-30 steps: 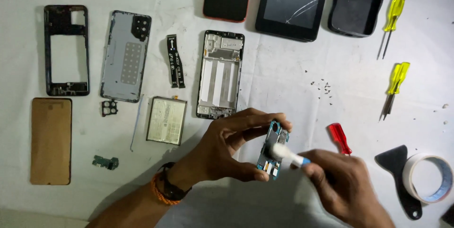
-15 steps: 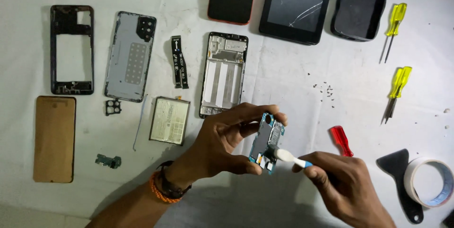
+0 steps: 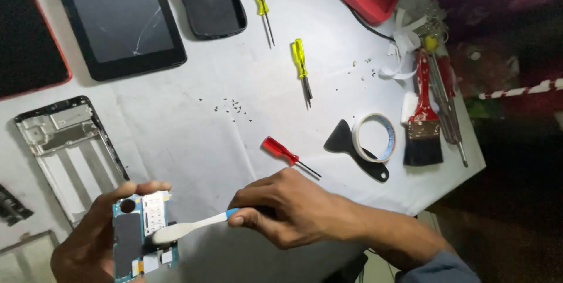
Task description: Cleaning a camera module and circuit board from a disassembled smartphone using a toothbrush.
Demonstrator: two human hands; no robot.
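Only one view is given, taken from a camera worn on the head and aimed steeply down at a white-covered table (image 3: 193, 142). The table is seen from close above, at about arm's reach. The left hand (image 3: 88, 242) is cut off by the lower left edge of the frame, and the right hand (image 3: 287, 207) is seen low in the centre, its forearm running off at the lower right. The table's far edge is not shown; its right edge is seen slanting down the right of the frame, with dark floor beyond it. No second view is supplied, so no shared part can be told.
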